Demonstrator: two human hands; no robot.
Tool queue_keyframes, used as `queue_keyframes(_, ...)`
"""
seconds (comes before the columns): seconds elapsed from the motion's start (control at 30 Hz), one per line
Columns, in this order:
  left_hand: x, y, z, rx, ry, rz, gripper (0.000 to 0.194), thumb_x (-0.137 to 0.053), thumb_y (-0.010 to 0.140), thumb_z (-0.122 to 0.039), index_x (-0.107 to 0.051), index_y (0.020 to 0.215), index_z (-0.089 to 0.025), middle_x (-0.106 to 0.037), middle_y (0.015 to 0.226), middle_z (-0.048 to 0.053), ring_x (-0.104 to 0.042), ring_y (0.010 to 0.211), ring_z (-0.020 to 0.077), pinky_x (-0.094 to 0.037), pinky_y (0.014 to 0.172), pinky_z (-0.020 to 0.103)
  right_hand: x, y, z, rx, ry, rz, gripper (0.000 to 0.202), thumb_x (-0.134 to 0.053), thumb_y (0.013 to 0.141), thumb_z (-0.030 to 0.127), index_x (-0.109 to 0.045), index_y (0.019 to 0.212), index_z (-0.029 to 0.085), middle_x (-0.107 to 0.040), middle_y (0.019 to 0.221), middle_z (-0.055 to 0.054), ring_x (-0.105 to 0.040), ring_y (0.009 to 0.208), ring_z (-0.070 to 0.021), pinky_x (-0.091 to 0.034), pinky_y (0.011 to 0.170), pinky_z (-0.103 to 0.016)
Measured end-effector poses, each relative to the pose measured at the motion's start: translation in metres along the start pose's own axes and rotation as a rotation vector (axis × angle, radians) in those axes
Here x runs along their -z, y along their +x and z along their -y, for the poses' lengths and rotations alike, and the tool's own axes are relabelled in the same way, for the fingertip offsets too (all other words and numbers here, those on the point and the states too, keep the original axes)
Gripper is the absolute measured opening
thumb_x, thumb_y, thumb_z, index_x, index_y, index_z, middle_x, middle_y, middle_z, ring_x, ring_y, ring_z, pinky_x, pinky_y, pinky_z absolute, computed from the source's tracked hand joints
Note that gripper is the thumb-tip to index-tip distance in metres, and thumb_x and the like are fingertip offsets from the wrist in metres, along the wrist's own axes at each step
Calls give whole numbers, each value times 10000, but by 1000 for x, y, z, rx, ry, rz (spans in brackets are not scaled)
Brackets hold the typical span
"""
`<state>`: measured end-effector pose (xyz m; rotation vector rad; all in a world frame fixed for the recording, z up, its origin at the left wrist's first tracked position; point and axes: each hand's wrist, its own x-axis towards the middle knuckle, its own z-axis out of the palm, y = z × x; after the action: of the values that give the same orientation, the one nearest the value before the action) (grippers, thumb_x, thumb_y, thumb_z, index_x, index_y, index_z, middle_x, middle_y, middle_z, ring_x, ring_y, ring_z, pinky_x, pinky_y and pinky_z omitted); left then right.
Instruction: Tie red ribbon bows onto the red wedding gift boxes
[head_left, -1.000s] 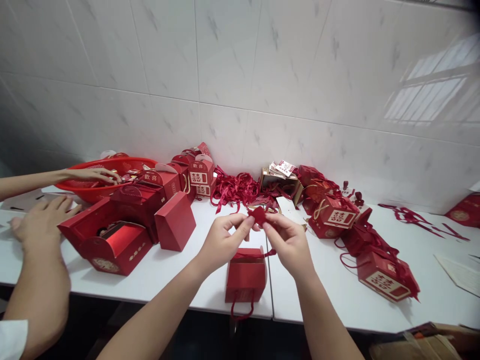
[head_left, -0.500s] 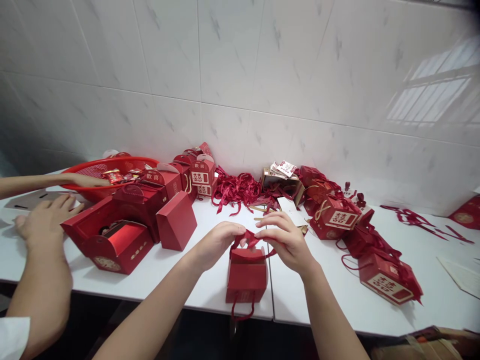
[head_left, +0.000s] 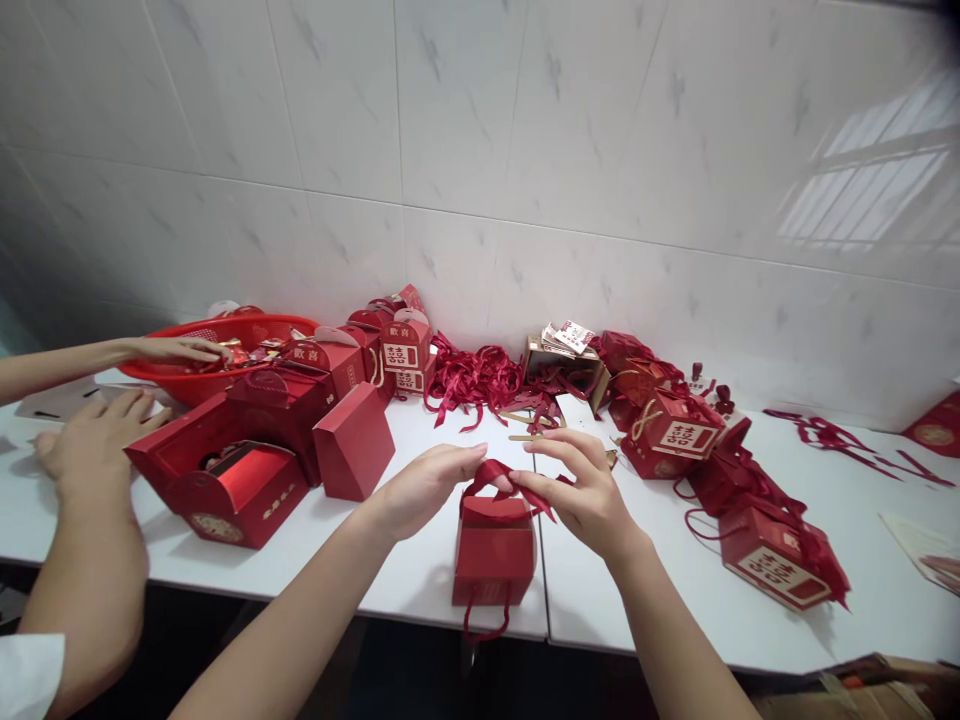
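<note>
Ribbon (head_left: 489,470) held above the box (head_left: 491,565)

The left hand (head_left: 435,490) has its grip together on the ribbon, thumb in front and fingertips showing through the loop. The right hand (head_left: 592,490) has one digit on the ribbon and other fingers spread apart above it; whether this grip pinches cannot be told. Right below, the box sits at the near edge of the counter (head_left: 585,605), its cord handle (head_left: 487,635) hanging over.

An open box (head_left: 232,505) and a slanted box (head_left: 354,442) stand to the left, tied boxes (head_left: 679,440) to the right. Behind the hands lie a ribbon pile (head_left: 476,375) and a carton (head_left: 596,380) topped with cards (head_left: 571,337). At far left, one hand of someone else (head_left: 94,435) lies on the counter; another (head_left: 180,350) reaches into the basket (head_left: 176,386).
</note>
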<state>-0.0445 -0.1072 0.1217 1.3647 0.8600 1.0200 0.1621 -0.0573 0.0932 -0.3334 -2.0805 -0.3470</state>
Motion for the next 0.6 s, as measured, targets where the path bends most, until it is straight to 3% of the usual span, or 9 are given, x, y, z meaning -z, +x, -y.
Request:
queue_keyframes(0.1,-2,-6,-1,-59,224,-1,361,-435,903,-363,-728,878,-154,-717,963,82,-609,947,228,-403,915,363,0,-3,0,-65,17,1,332,-533,862,106,-672,1074,320,-619,1152,-58,-492,1112,-236,-459,907,-431)
queue_keyframes(0.17,-4,-13,-1,-145,497,-100,314,-461,894,-369,-710,971,-194,-692,1073,73,-586,1025,235,-365,961,386,-1,-7,2,-138,53,-34,364,-532,853,103,-653,1118,322,-573,1228,-65,-474,1146,-255,-440,931,-465)
queue_keyframes(0.27,0,-30,5,-306,998,-460,253,-522,860,-347,-685,1031,-254,-673,1125,54,-524,1131,269,-219,1035,470,-2,-21,7,-320,118,-161,358,-536,850,103,-640,1132,298,-573,1209,-80,-510,1111,-256,-438,911,-479)
queue_keyframes(0.33,10,-46,16,-340,1207,-678,242,-526,851,-341,-679,1024,-269,-688,1090,48,-517,1139,287,-177,1033,502,-3,-37,12,-466,151,-220,293,-544,851,118,-662,1074,268,-599,1137,-85,-545,1050,-245,-461,854,-444)
queue_keyframes(0.4,26,-66,35,-296,1296,-768,250,-516,846,-361,-673,1019,-272,-696,1076,47,-542,1106,289,-215,1007,496,-3,-59,16,-605,181,-220,190,-555,851,149,-684,965,231,-617,1072,-89,-564,1002,-238,-468,820,-415)
queue_keyframes(0.5,49,-97,73,-101,1312,-844,291,-506,821,-403,-679,1014,-271,-695,1087,58,-563,1073,306,-273,958,500,-6,-99,22,-844,216,-170,128,-559,855,226,-682,833,199,-631,1020,-98,-573,979,-238,-460,836,-410)
queue_keyframes(0.6,58,-117,108,77,1262,-825,311,-508,794,-418,-687,1012,-286,-697,1091,57,-567,1062,316,-305,926,504,-11,-133,25,-1085,254,-89,207,-566,840,333,-687,753,189,-636,1013,-109,-569,999,-257,-453,854,-412)
